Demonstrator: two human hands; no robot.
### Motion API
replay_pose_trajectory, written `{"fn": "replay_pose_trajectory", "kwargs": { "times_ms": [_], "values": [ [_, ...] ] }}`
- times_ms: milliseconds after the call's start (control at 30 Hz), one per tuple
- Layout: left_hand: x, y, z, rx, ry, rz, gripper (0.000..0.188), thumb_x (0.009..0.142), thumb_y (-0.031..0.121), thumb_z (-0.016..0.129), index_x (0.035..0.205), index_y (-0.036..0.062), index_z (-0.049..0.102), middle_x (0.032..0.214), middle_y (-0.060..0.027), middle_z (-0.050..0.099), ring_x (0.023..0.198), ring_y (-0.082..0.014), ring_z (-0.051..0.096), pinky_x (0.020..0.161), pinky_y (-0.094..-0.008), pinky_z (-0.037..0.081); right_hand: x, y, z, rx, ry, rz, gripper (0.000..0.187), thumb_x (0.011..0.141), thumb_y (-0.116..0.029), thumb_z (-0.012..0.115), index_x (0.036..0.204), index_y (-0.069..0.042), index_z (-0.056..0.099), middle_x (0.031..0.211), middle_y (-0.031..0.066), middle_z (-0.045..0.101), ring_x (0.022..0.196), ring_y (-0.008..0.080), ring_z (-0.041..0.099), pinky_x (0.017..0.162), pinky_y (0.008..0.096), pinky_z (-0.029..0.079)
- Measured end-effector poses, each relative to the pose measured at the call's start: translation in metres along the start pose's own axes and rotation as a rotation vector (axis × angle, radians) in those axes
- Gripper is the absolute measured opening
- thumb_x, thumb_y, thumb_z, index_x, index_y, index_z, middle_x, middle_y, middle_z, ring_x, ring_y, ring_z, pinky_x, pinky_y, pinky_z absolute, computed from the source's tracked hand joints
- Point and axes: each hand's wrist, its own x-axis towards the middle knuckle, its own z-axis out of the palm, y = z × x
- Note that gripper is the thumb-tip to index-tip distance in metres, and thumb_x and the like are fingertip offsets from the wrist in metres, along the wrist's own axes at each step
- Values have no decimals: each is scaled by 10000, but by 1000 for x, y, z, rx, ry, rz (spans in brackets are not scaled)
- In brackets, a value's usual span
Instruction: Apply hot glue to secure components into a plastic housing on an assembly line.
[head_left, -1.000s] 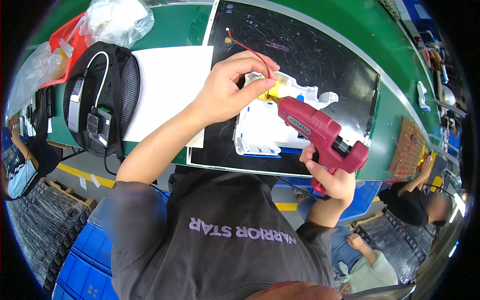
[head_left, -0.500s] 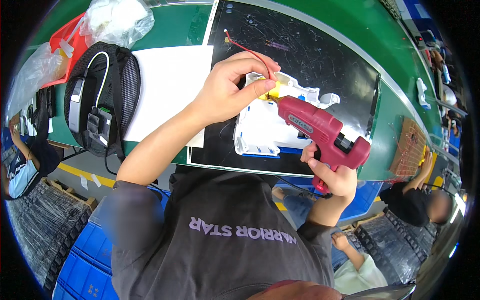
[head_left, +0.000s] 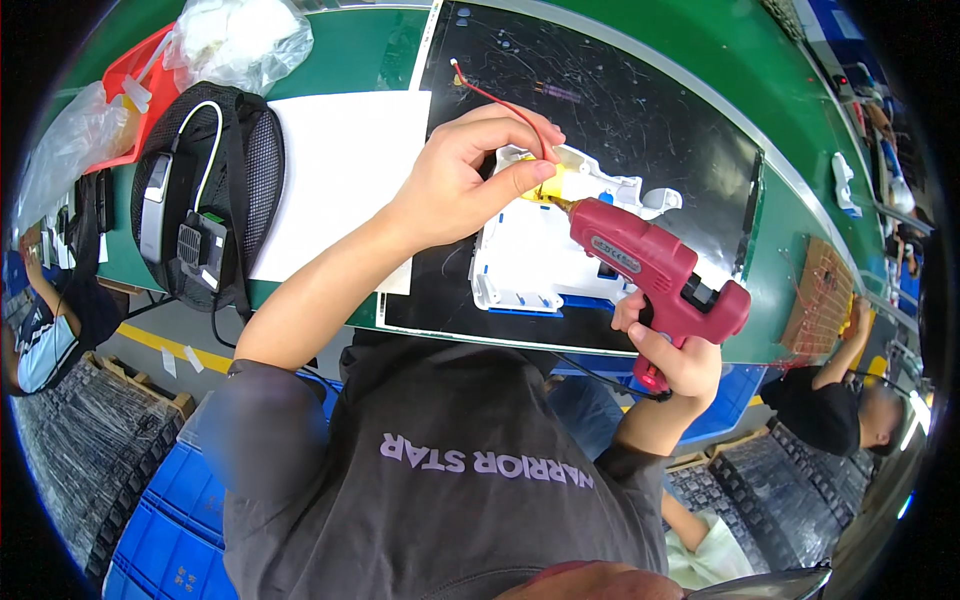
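My right hand is wrapped round the handle of a dark red hot glue gun. Its nozzle points left, right beside a yellow part seated in a white plastic housing. With thumb and forefinger, my left hand pinches a thin red wire at the yellow part. The wire's free end, tipped with a small white connector, sticks out over the back of the hand. My fingers hide part of the yellow piece and the housing's upper left. Whether the nozzle touches the yellow part, I cannot tell.
Under the housing lies a black mat on a green table. To the left are a white sheet, a black mesh bag with devices, a red bin and plastic bags. A cardboard piece and other people are at the right.
The glue gun has shifted slightly right, its nozzle a little back along the yellow part. My left hand keeps its pinch and has barely moved.
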Motion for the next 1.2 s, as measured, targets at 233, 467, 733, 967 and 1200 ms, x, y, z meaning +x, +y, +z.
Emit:
{"fn": "replay_pose_trajectory", "kwargs": {
  "times_ms": [233,467,733,967,1200],
  "values": [
    [0,-2,-1,-4,11,4,102,839,112,677,842,18,636,1012,-108,644,959,-183,619,778,-292,501,-2,3,4,63,24,-24,224,754,60,632,966,38,562,865,89,610,811,167,604,726,309,487],
    [0,-4,0,-14,25,-18,111,835,117,684,840,15,643,1014,-104,645,944,-179,625,773,-286,506,-7,2,14,30,85,19,321,727,44,625,1031,70,526,818,95,579,802,212,591,734,348,478],
    [2,-6,0,25,34,7,129,812,126,707,832,4,672,993,-93,656,915,-177,632,768,-283,504,-9,12,15,100,88,-42,273,755,84,665,1017,40,600,909,82,645,844,164,636,743,309,517],
    [2,-5,0,53,48,-8,132,805,132,713,842,6,697,968,-85,665,900,-175,635,759,-284,501,-8,9,22,79,154,-47,237,731,77,692,960,39,640,888,88,672,823,164,656,728,302,531],
    [2,-6,0,63,48,-7,139,804,145,717,848,14,704,969,-84,664,895,-176,635,760,-287,502,-6,8,24,29,160,-63,228,724,68,696,944,31,647,874,86,674,804,154,655,714,289,529]
  ]
}}
